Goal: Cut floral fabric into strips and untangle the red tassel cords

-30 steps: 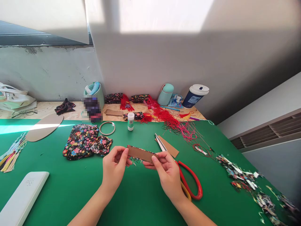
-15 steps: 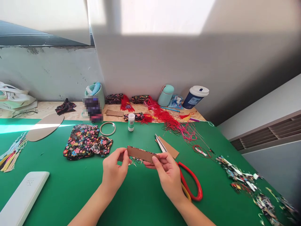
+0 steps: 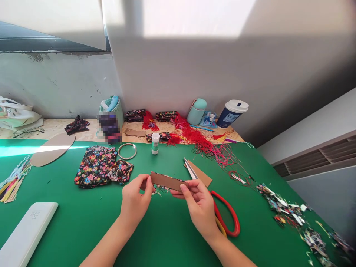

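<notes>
Between my two hands is a narrow brown cardboard strip point(image 3: 168, 182) with floral fabric showing along its edges. My left hand point(image 3: 137, 193) pinches its left end between thumb and fingers. My right hand point(image 3: 198, 200) grips the right end, thumb on the brown face and fingers behind. Bits of frayed thread hang or lie just below the strip; I cannot tell which. Scissors point(image 3: 226, 218) with red handles lie partly under my right hand, their blades resting on a tan cardboard piece point(image 3: 204, 176). A glue stick point(image 3: 155, 144) stands upright beyond the strip.
Folded floral fabric point(image 3: 96, 167) and a metal ring point(image 3: 127, 151) lie left of centre. A white power bank point(image 3: 29, 231) is at lower left. Red tassels point(image 3: 191, 135), a mint bottle point(image 3: 197, 112) and a lidded cup point(image 3: 232, 113) line the back. Fabric scraps point(image 3: 282, 204) spread along the right.
</notes>
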Action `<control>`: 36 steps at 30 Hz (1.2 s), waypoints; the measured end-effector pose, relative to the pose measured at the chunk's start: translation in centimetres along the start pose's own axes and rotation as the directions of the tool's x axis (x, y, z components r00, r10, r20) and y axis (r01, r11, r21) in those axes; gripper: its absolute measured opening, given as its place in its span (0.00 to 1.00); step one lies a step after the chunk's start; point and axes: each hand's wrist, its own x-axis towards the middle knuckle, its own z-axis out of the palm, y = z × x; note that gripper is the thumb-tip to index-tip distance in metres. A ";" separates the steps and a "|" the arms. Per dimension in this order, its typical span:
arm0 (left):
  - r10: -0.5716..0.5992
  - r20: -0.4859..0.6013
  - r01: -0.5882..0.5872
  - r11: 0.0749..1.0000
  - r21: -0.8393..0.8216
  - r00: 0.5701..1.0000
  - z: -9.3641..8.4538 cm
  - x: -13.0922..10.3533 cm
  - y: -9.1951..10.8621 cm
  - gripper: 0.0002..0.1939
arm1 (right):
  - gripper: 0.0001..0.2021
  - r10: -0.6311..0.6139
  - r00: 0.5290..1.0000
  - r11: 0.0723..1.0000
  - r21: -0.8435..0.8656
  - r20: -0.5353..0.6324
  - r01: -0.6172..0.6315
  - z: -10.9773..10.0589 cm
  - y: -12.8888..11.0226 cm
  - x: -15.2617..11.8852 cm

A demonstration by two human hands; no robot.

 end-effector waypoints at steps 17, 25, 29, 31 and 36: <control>-0.058 0.133 0.118 0.856 -0.503 0.989 -0.1 -0.6 0.6 0.09 | 0.18 0.194 0.976 0.966 0.152 0.099 -0.207 -0.1 -0.8 0.5; -0.081 0.194 0.197 0.680 -0.707 0.978 0.0 -0.3 1.1 0.16 | 0.22 0.301 0.921 0.953 -0.094 0.246 -0.287 0.3 -0.9 -0.1; -0.176 0.063 0.177 0.772 -0.611 0.982 -0.2 0.4 0.3 0.17 | 0.15 -0.054 0.998 0.733 -0.680 -0.042 0.011 -2.3 -0.4 -1.1; -0.196 -0.001 0.162 0.813 -0.560 0.981 -0.2 0.7 -0.1 0.17 | 0.12 -0.151 0.970 0.475 -0.874 -0.191 -0.098 -3.9 0.5 -1.9; -0.133 -0.019 0.104 0.851 -0.514 0.991 -0.2 0.8 -0.5 0.16 | 0.17 -0.238 0.953 0.098 -0.981 -0.185 -0.166 -6.2 2.1 -3.5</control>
